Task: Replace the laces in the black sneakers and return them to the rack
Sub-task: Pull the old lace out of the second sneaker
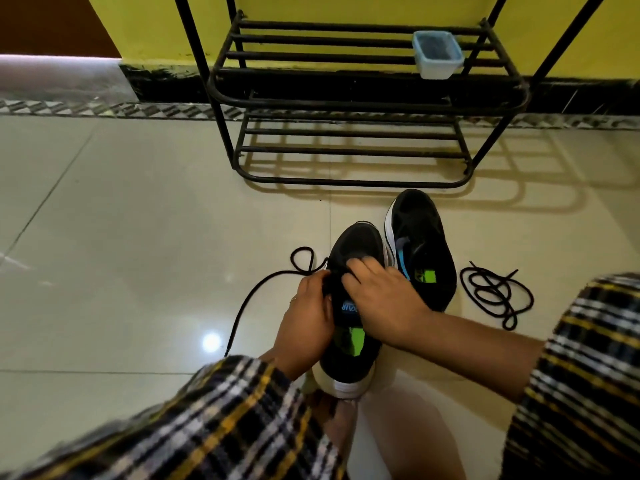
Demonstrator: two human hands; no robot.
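Plaid sleeves (221, 414) are framing both hands over the near sneaker (349, 355), propped heel-down for eyelet access. Left hand (306, 320) and right hand (384, 299) are pinching its lace (249, 296); the other sneaker (420, 244) and a spare lace (495, 296) are waiting before the rack (349, 98).

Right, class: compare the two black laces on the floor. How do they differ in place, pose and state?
The lace on the left runs out from the sneaker being worked on, in a long curve with a loop; the lace on the right lies loose on the tiles in a coiled heap, touching no shoe. The left hand and right hand work at the first lace's shoe; nothing holds the second. Both are thin, black and round.
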